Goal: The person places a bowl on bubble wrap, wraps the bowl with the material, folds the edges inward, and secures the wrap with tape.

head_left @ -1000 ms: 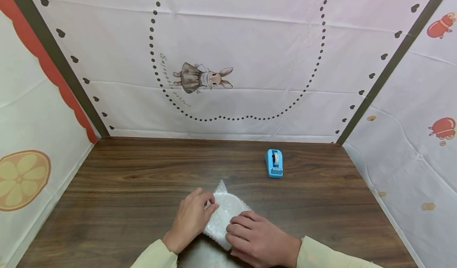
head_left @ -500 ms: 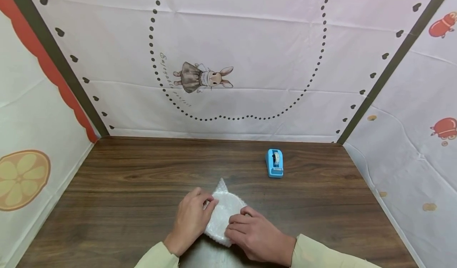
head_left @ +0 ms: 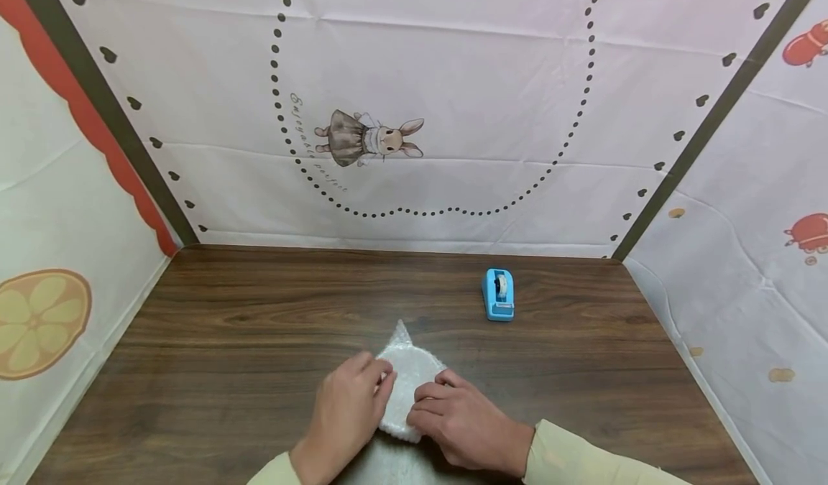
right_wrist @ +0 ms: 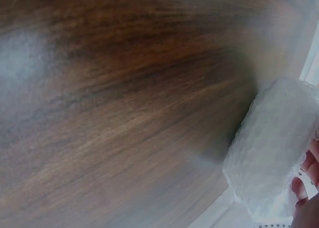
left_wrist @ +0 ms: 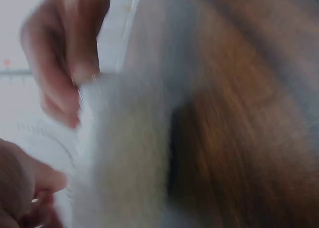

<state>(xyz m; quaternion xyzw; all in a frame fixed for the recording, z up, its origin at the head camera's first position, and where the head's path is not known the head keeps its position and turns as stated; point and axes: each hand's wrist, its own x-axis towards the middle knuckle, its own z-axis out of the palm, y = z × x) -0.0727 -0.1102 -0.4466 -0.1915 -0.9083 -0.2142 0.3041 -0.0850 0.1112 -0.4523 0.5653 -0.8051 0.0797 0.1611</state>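
Note:
A roundish, flat-topped bundle in bubble wrap (head_left: 409,373) stands near the table's front, a pointed flap of wrap sticking up at its far side. What the wrap encloses is hidden. At its left edge my left hand (head_left: 349,406) pinches the wrap between thumb and fingers. My right hand (head_left: 462,424) grips the right side with curled fingers. The left wrist view is blurred; there the right hand (left_wrist: 70,48) holds the top edge of the bundle (left_wrist: 127,153). In the right wrist view the bundle's bumpy side (right_wrist: 271,143) shows, with fingertips (right_wrist: 299,188) along its edge.
A blue tape dispenser (head_left: 498,295) with a roll in it stands farther back on the wooden table (head_left: 259,312), right of the bundle. Printed white cloth walls (head_left: 479,111) enclose the table at the back and both sides.
The right hand has shifted slightly up and left, and the bundle's near edge has moved a little away from me with it. The left hand stays at the left edge. The tape dispenser has not moved.

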